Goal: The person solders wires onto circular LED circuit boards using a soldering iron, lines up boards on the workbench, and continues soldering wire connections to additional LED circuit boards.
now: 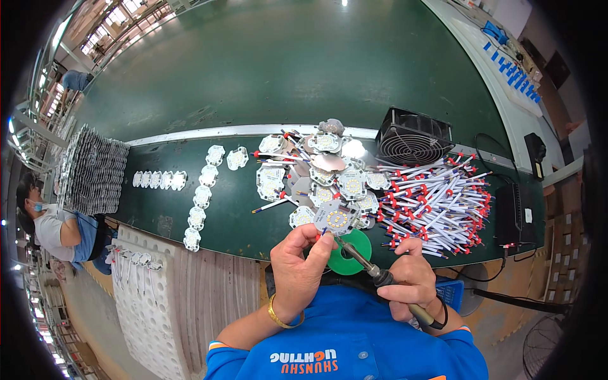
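My left hand pinches a round silver LED board by its near edge, between thumb and forefinger. A small red bit and a blue wire end show at those fingertips; the rest of the wire is hidden. Closed round the handle of a soldering iron is my right hand. The iron's metal tip meets the board's near edge, close to my left thumb; whether it touches is too small to tell. Below the iron lies a green spool. Behind the held board is a loose heap of similar LED boards.
White wires with red collars lie heaped at right, below a black fan. A black box with a cable stands beyond them. Boards form rows at left, near a tall stack. A white holed tray and another person are leftward.
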The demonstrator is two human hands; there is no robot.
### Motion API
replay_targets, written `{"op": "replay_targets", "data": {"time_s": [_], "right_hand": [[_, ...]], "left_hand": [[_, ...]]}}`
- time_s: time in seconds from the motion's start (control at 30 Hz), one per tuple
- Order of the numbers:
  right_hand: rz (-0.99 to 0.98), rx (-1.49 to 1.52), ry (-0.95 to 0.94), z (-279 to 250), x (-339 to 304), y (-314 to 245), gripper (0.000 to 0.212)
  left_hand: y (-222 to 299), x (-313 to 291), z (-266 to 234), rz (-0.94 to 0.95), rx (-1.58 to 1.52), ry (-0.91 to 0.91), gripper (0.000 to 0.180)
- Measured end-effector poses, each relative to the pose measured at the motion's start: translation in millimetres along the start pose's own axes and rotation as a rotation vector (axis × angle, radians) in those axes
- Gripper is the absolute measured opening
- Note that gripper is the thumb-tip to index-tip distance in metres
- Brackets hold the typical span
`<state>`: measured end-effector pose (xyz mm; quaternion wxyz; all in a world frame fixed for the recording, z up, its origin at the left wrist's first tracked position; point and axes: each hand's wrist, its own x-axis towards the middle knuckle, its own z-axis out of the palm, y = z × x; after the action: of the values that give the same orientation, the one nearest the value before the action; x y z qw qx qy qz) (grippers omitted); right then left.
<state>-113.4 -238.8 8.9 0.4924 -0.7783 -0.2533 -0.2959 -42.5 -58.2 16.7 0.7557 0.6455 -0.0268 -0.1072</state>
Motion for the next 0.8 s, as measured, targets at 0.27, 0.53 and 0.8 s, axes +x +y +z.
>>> {"op": "replay_targets", "data": {"time_s": [0.27,0.53,0.8], "right_hand": [[0.007,-0.008,-0.007,2.7,0.0,3.2,0.035],[-0.004,-0.010,0.004,0.7,-0.1,4.0,0.035],[0.001,-0.010,-0.006,1.4,0.0,4.2,0.035]], "left_hand": [[1.4,-1.1,-0.8,-0.043,-0.014,-0.004,0.010],[1.1,-0.5,0.0,-0.044,-0.008,-0.011,0.010],[-0.1,-1.2,-0.9,-0.039,-0.024,-0.013,0.010]]}}
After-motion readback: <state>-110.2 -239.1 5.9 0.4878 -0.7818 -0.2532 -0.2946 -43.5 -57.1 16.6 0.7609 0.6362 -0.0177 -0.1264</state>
